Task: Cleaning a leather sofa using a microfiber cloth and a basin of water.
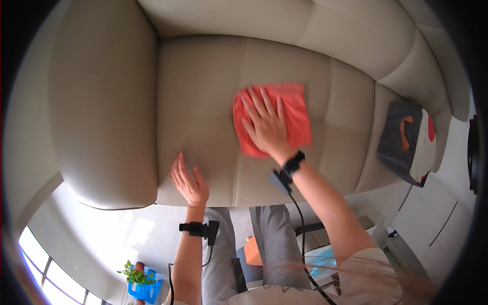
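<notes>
My right hand (266,126) lies flat with spread fingers on a red cloth (298,114). The cloth is spread over the seat of a beige, leather-like sofa (198,84), its edges slightly blurred. Palm and fingers press on top of it rather than closing round it. My left hand (190,183) is empty, its fingers loosely apart, over the front left of the seat near the armrest (105,114). Whether it touches the seat I cannot tell. Both wrists wear black straps (293,164) with small cabled devices.
A dark grey fabric bin (394,137) with an orange handle stands on the sofa's right end, with white and red fabric at its opening. Backrest cushions (354,34) rise along the far side. Behind my legs, a potted plant (139,275) stands by a blue plastic item (146,291).
</notes>
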Demonstrator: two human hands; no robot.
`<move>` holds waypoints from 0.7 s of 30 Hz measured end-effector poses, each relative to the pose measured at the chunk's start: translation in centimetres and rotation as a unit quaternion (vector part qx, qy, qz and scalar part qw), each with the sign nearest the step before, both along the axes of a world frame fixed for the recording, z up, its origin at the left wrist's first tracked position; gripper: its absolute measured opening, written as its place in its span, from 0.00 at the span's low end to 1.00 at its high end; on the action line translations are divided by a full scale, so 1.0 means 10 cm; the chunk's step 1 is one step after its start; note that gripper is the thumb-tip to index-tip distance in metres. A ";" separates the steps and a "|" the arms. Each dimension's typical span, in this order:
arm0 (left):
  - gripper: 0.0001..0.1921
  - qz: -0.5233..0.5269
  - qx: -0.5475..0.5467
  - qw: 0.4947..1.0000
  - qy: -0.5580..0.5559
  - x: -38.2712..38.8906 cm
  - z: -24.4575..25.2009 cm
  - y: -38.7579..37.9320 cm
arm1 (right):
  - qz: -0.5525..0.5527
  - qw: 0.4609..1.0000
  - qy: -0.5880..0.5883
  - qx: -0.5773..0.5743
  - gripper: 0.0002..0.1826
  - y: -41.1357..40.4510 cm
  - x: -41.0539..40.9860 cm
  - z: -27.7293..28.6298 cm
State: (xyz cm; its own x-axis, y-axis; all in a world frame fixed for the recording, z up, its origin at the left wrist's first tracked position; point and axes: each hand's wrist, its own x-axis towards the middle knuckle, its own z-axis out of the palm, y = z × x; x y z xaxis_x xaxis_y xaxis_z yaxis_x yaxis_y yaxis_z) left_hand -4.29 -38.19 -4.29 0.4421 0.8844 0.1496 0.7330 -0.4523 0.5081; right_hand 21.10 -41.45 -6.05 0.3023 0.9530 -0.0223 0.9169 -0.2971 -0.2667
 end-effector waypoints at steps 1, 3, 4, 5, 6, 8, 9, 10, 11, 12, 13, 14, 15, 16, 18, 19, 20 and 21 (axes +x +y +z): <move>0.23 0.005 0.020 0.999 0.048 -0.11 0.02 0.02 | 0.000 1.000 -0.009 0.011 0.28 0.25 0.08 -0.07; 0.23 0.011 0.023 0.999 0.048 -0.25 -0.05 0.00 | -0.011 0.997 -0.076 0.018 0.28 0.62 0.22 -0.21; 0.24 0.015 0.016 0.999 0.043 -0.29 -0.05 0.00 | -0.024 0.996 -0.082 0.038 0.28 0.73 0.26 -0.26; 0.24 0.018 0.010 0.999 0.037 -0.32 -0.05 0.00 | -0.039 0.993 -0.090 0.059 0.28 0.80 0.30 -0.28; 0.24 0.020 0.009 0.999 0.039 -0.35 -0.02 0.01 | -0.042 0.992 -0.098 0.063 0.28 0.84 0.29 -0.28; 0.25 0.040 -0.011 0.999 0.021 -0.32 0.03 0.05 | -0.043 0.991 -0.111 0.055 0.30 0.80 0.25 -0.26; 0.25 0.040 -0.009 0.999 0.018 -0.31 0.02 0.07 | -0.043 0.991 -0.114 0.057 0.30 0.75 0.20 -0.23; 0.24 0.046 -0.002 0.999 0.003 -0.33 0.04 0.09 | -0.025 0.994 -0.094 0.039 0.31 0.65 0.07 -0.19; 0.24 0.052 0.005 0.999 -0.013 -0.35 0.06 0.11 | -0.007 0.997 -0.075 0.021 0.32 0.53 -0.08 -0.14; 0.24 0.054 0.007 0.998 -0.005 -0.43 0.11 0.13 | 0.004 0.999 -0.033 -0.001 0.33 0.40 -0.33 -0.13; 0.24 0.053 -0.010 0.998 -0.025 -0.34 0.12 0.12 | 0.014 0.999 -0.014 -0.030 0.34 0.17 -0.43 -0.05; 0.24 0.050 -0.023 0.998 -0.034 -0.34 0.14 0.12 | 0.016 0.999 0.013 -0.048 0.34 -0.01 -0.63 0.02; 0.24 0.052 -0.023 0.998 -0.036 -0.37 0.17 0.12 | 0.019 0.997 0.040 -0.064 0.33 -0.19 -0.86 0.09; 0.25 0.048 -0.022 0.998 -0.033 -0.43 0.20 0.14 | 0.040 0.995 0.055 -0.073 0.33 -0.37 -1.13 0.14; 0.25 0.046 -0.021 0.998 -0.033 -0.50 0.24 0.16 | 0.085 0.988 0.093 -0.092 0.32 -0.72 -1.64 0.21; 0.25 0.034 -0.026 0.998 -0.053 -0.46 0.24 0.14 | 0.105 0.982 0.112 -0.107 0.32 -0.85 -1.76 0.22; 0.25 0.023 -0.022 0.997 -0.065 -0.48 0.29 0.18 | 0.106 0.983 0.113 -0.101 0.32 -0.81 -1.80 0.20; 0.25 0.023 -0.021 0.998 -0.063 -0.52 0.30 0.18 | 0.095 0.987 0.102 -0.079 0.32 -0.77 -1.85 0.18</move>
